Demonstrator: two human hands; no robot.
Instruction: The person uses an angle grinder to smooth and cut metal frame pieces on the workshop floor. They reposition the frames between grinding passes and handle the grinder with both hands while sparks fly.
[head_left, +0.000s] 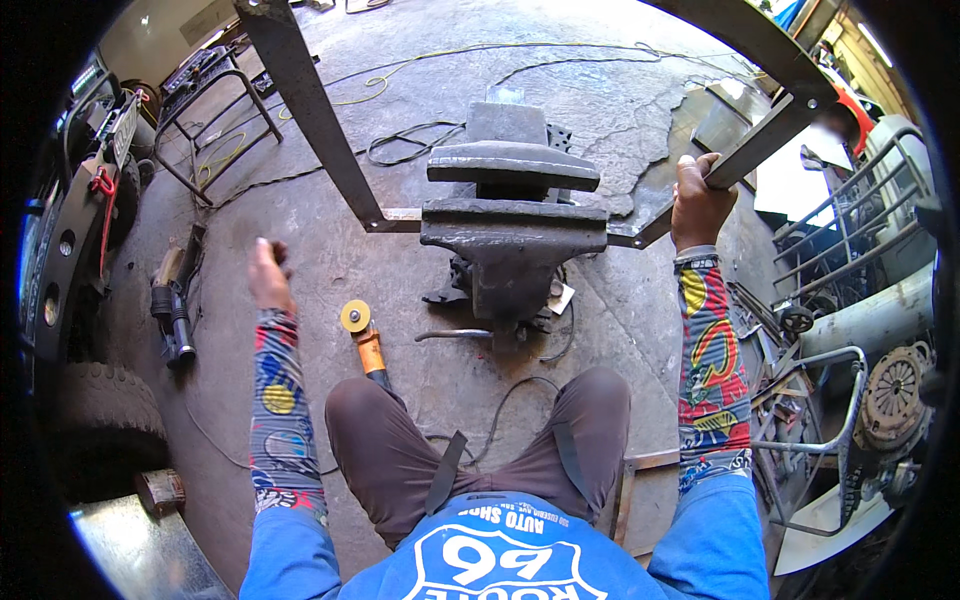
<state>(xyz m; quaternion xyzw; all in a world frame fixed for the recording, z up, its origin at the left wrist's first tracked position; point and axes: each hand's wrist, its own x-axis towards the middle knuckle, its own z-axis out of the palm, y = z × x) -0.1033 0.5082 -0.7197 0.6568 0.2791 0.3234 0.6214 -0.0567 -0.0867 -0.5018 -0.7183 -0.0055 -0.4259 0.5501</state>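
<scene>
Head view, right hand: upper right of the frame, fingers wrapped tight around a grey metal bar that slants up toward the top right corner
Head view, left hand: left of centre, raised over the concrete floor, blurred; fingers look curled together and something small and dark may sit at the fingertips, but I cannot tell what, nor whether it is gripped
Metal frame: a dark steel upright runs from the top edge down to centre, meets a horizontal piece clamped in the vise, and the bar in the right hand joins the same piece at the right of the vise
Bench vise: heavy and dark, centre of the frame, jaws closed on the horizontal piece, just beyond the person's knees
Angle grinder: orange body with a yellow disc, lying on the floor below the left hand, just beside the left knee
Second power tool: black, on the floor at the left, well apart from the hands
Cables: black and yellow leads looping over the floor in the upper part
Scrap metal and clutch disc: piled at the right edge, below the right forearm
Tyre: lower left
</scene>
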